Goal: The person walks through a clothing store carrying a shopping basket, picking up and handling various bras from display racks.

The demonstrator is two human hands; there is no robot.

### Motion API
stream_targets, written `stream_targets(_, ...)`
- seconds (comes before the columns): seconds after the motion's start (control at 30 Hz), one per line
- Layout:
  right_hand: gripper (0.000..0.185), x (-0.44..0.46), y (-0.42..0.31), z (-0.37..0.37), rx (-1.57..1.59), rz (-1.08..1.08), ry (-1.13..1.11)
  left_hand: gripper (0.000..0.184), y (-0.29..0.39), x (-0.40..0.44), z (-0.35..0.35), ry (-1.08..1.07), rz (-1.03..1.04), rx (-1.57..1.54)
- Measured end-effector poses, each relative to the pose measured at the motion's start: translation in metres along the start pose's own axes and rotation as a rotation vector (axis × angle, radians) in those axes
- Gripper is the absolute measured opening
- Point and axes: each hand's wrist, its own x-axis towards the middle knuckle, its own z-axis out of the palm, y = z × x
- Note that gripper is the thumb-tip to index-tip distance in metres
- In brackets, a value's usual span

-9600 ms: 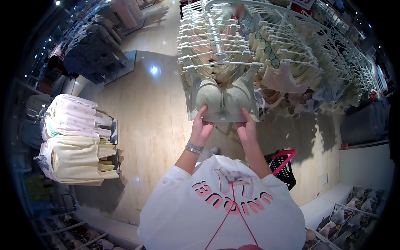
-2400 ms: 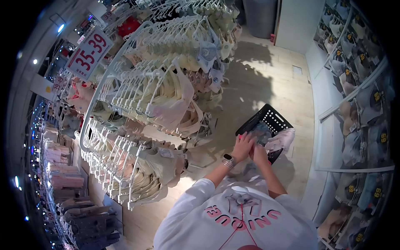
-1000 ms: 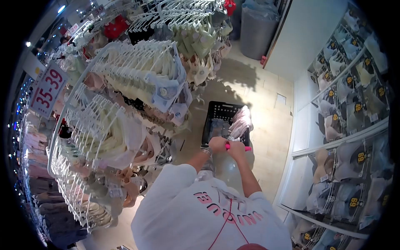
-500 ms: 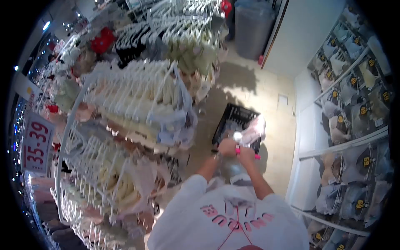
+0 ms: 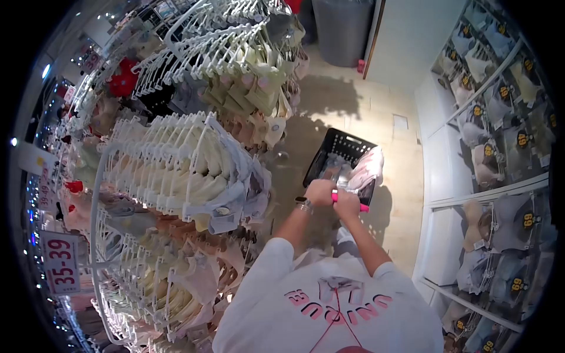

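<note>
White sign w/ red nos. (image 5: pixel 59 262) is seen by pale bras on white hangers (image 5: pixel 170 170). Pink plastic handle (image 5: pixel 364 207) is gripped by L hand (image 5: pixel 319 193) & R hand (image 5: pixel 348 204), both w/ fingers curled closed. Beyond, black perforated plastic basket (image 5: pixel 348 141) is filled partly, pale pink garment (image 5: pixel 369 167) at R side. Bras w/ yellow nos. (image 5: pixel 511 223) are displayed far R.

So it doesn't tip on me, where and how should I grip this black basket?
Probably by the pink handle, from above on your side: it looks like a slim bar lying across the near end of the basket.
</note>
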Motion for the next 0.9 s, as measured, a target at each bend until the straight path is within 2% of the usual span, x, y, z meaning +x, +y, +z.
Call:
stream_targets(0.1, 0.020, 0.030, 0.008, 0.004, -0.008, -0.011, 0.047, 0.021, -0.008, 0.024, -0.008, 0.028, 0.043, 0.024)
stream_targets(0.17, 0.019, 0.039, 0.016, 0.001, 0.021, -0.018, 0.064, 0.020, -0.003, 0.042, -0.015, -0.023, -0.009, 0.040)
stream_targets(0.2, 0.018, 0.045, 0.022, 0.006, -0.009, -0.036, 0.054, 0.021, -0.008, 0.051, -0.014, 0.022, 0.053, 0.034)
stream_targets(0.47, 0.010, 0.114, 0.077, 0.011, -0.088, -0.093, 0.126, 0.023, -0.007, 0.138, -0.026, -0.054, 0.015, 0.118)
stream_targets(0.6, 0.008, 0.151, 0.113, 0.005, -0.005, -0.143, 0.105, 0.023, -0.008, 0.182, -0.015, -0.052, -0.081, 0.200)
stream_targets(0.77, 0.014, 0.200, 0.148, -0.002, -0.015, -0.014, -0.076, 0.024, 0.000, 0.229, -0.014, -0.068, -0.165, 0.205)
stream_targets(0.9, 0.011, 0.232, 0.178, -0.013, -0.051, -0.115, -0.037, 0.022, 0.005, 0.264, -0.016, -0.041, -0.229, 0.164)
